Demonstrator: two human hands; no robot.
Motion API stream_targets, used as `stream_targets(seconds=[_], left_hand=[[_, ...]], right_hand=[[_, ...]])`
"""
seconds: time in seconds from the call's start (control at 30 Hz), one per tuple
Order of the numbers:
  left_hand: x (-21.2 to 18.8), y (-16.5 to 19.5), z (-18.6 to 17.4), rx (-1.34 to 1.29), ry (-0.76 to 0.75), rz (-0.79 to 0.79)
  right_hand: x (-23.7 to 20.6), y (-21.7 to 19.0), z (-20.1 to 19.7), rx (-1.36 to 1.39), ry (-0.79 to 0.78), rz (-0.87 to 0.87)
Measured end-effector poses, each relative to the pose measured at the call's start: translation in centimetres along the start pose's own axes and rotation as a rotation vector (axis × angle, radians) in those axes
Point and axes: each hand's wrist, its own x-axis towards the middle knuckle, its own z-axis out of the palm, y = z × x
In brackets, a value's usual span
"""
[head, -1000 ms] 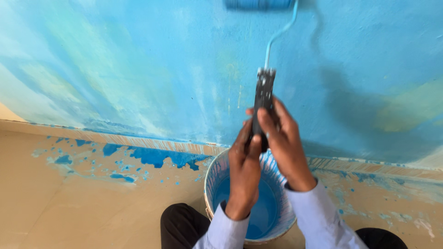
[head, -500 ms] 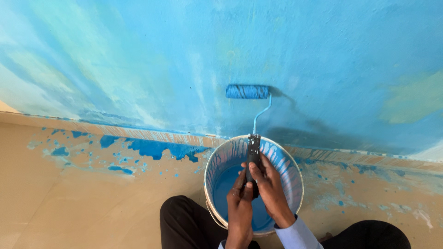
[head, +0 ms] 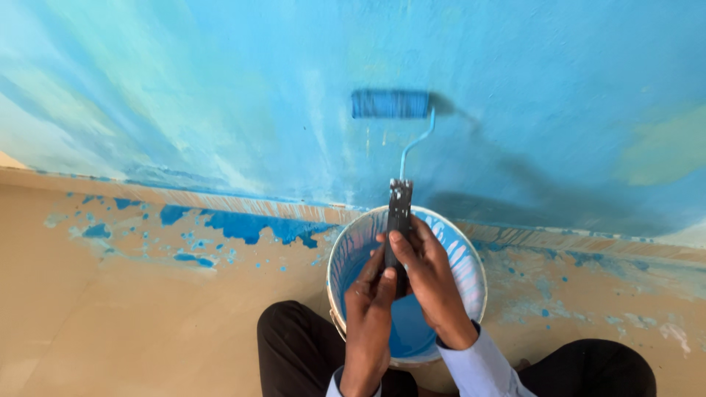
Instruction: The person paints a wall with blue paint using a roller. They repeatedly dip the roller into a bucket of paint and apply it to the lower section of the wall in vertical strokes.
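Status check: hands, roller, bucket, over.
Left hand and right hand both clamped on roller handle. Roller head against blue wall. Paint bucket directly under hands. Nothing blocking.

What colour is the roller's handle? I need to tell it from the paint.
Black, in the head view: the handle is dark against the blue wall.

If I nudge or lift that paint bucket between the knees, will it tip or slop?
The bucket looks wide and squat, so tipping seems unlikely. The blue paint pooled low probably makes it bottom-heavy, though a quick shove could slosh it. Its streaked inner wall suggests wet, possibly slippery surfaces.
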Motion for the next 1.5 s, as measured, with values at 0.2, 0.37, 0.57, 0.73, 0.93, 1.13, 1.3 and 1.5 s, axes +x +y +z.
stream_targets(seconds=[0.2, 0.37, 0.57, 0.73, 0.93, 1.13, 1.3, 1.5], left_hand=[[-1.0, -2.6, -1.5, 0.042, 0.088, -0.213], [-1.1, -2.5, -1.0, 0.074, 0.103, -0.206], [-1.3, -1.7, -0.2, 0.075, 0.053, -0.003], [-1.3, -2.3, -1.0, 0.078, 0.076, -0.061], [-1.5, -3.3, -2.1, 0.083, 0.124, -0.209], [-0.9, -3.0, -2.2, 0.035, 0.135, -0.181], [-0.9, -1.8, -1.7, 0.037, 0.111, -0.149], [-1.7, 0.8, -0.8, -0.039, 0.094, -0.065]], right_hand=[[-1.5, 3.7, -0.8, -0.018, 0.057, 0.217], [-1.4, 3.3, -0.6, -0.041, 0.089, 0.298], [-1.3, 1.2, 0.1, 0.067, 0.025, 0.11], [-1.4, 1.7, 0.2, 0.068, 0.022, 0.144], [-1.9, 3.3, -0.3, 0.006, 0.047, 0.335], [-1.2, 3.2, 0.1, 0.05, 0.065, 0.404], [-1.0, 2.3, 0.3, 0.057, 0.051, 0.365], [-1.5, -0.1, 1.9, 0.133, 0.067, 0.2]])
